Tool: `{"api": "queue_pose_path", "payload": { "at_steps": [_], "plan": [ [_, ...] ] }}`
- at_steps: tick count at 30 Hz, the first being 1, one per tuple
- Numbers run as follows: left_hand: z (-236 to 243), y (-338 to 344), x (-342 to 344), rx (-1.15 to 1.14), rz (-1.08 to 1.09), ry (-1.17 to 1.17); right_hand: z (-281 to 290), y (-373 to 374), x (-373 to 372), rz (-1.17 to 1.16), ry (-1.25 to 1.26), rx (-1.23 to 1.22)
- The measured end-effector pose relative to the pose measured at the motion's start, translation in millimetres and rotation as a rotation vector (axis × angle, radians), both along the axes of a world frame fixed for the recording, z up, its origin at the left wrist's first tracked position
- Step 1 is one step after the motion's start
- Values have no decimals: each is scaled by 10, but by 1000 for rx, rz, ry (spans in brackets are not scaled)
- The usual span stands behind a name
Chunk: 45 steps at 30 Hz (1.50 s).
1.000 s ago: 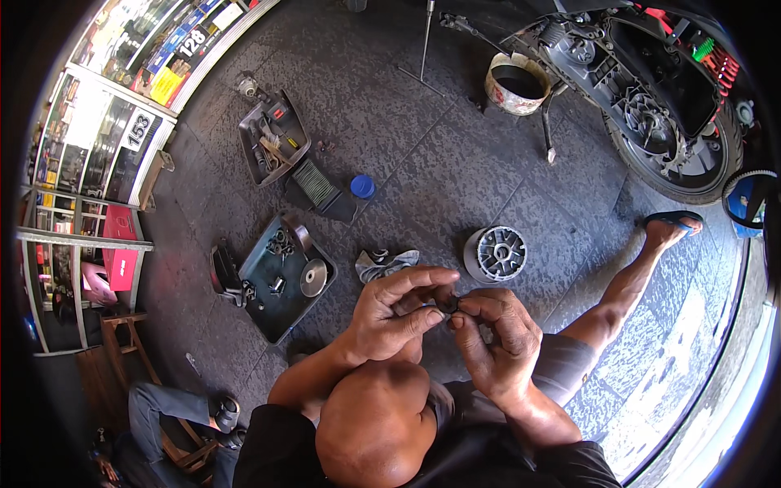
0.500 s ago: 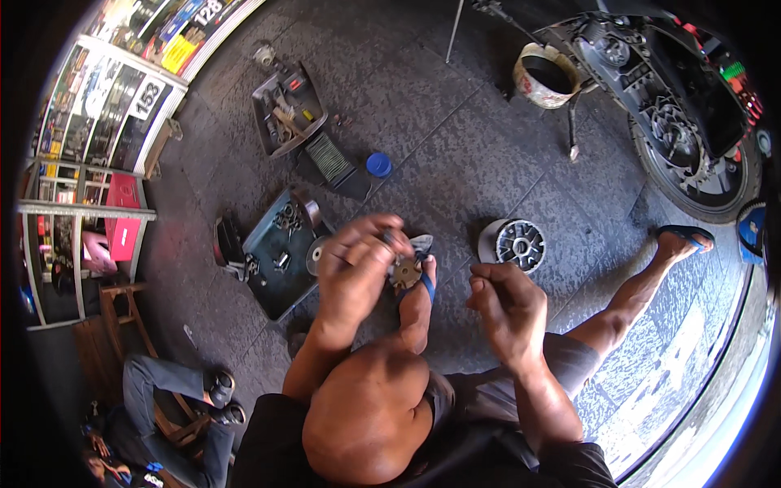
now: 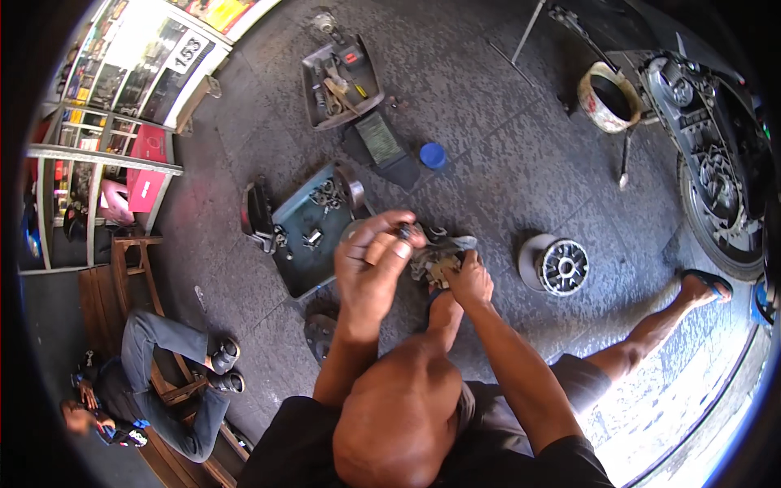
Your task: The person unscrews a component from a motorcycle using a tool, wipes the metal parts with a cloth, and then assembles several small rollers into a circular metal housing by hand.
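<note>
Between the thumb and fingers of my left hand [image 3: 368, 264] is a small dark piece [image 3: 404, 232], too small to make out in detail. My right hand [image 3: 472, 282] reaches down by my foot, its fingers closed at the edge of a brass-coloured notched metal plate [image 3: 442, 270]. The fingers partly cover the plate. A crumpled grey rag [image 3: 425, 254] lies beside and behind the plate. On the floor to the right stands a round metal drum with a spoked face [image 3: 563, 267].
Left of my hands lies a blue-grey tray [image 3: 303, 275] with loose metal parts. Farther off are a tool bin [image 3: 377, 96], a blue lid [image 3: 433, 155] and a worn round tub [image 3: 598, 115]. A partly dismantled motorcycle [image 3: 716, 171] stands right; another person [image 3: 167, 358] sits left.
My right hand has moved left and down to the notched plate and rag. My left hand still pinches the small dark piece. The view has shifted, moving the surroundings in the picture.
</note>
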<state>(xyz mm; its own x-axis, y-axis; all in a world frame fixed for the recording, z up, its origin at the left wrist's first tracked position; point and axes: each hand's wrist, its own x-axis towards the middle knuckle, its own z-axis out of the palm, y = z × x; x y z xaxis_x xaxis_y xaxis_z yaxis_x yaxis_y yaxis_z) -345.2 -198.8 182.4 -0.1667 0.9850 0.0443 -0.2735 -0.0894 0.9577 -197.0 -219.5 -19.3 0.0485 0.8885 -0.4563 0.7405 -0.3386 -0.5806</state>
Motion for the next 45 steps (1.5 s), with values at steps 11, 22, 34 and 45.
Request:
{"api": "queue_pose_path", "payload": {
  "at_steps": [11,22,34,45],
  "plan": [
    [93,-47,48,-21,-89,-54,-1,-21,312,-143,270,67],
    [297,-48,192,248,-238,640,2293,49,791,-468,1060,194],
    [440,-144,293,270,-368,715,2506,-37,779,-574,1353,198],
    [453,-145,410,335,-284,750,2436,-70,684,-687,1251,354]
  ]
}}
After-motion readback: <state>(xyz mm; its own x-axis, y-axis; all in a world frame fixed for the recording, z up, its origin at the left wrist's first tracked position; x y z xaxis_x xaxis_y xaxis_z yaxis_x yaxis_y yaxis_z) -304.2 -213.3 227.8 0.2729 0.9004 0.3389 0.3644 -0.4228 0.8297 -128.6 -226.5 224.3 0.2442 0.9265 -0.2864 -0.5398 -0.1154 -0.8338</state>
